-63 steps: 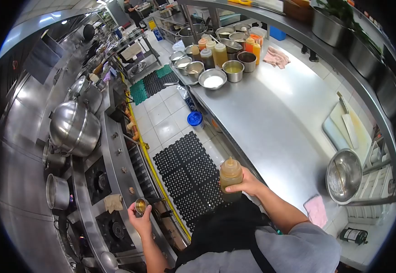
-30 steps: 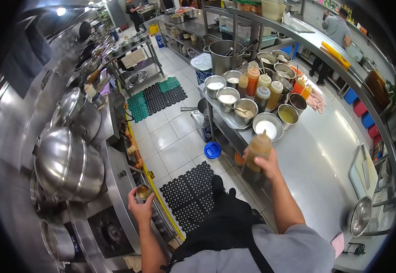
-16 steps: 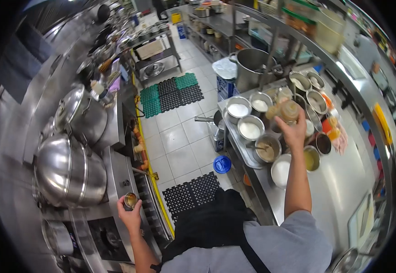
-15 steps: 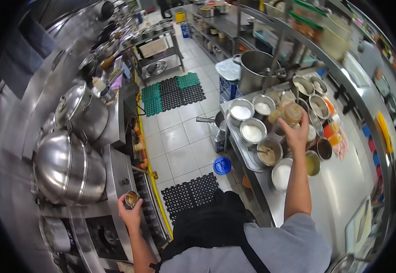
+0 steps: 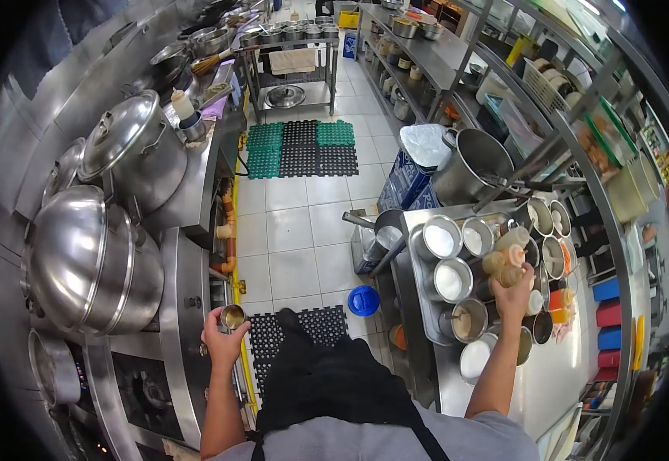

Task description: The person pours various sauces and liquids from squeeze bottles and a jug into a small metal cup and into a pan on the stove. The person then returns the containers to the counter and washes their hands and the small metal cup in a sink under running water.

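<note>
My left hand [image 5: 223, 338] is closed around a small metal cup [image 5: 233, 316], held over the floor beside the stove. A little brownish liquid seems to lie in the cup. On the right, my right hand [image 5: 513, 290] has its fingers wrapped round a squeeze bottle [image 5: 506, 276] with tan contents. Other squeeze bottles stand close behind it, one with an orange-pink top [image 5: 513, 254]. Around them are metal containers: a white-filled pot [image 5: 452, 280], a pot with beige contents and a utensil [image 5: 469, 321], and another white-filled pot [image 5: 476, 359]. My hand partly hides the bottle.
Large lidded steel pots [image 5: 96, 261] and a burner [image 5: 150, 392] line the left side. A tall stockpot [image 5: 474, 165] stands beyond the right counter [image 5: 457, 393]. On the tiled floor are a blue lid [image 5: 363, 300] and rubber mats [image 5: 301, 149]. Shelf posts rise at the right.
The view has turned right-to-left and levelled out. My right hand has lowered the squeeze bottle among the other bottles. My left hand still holds the metal cup.
</note>
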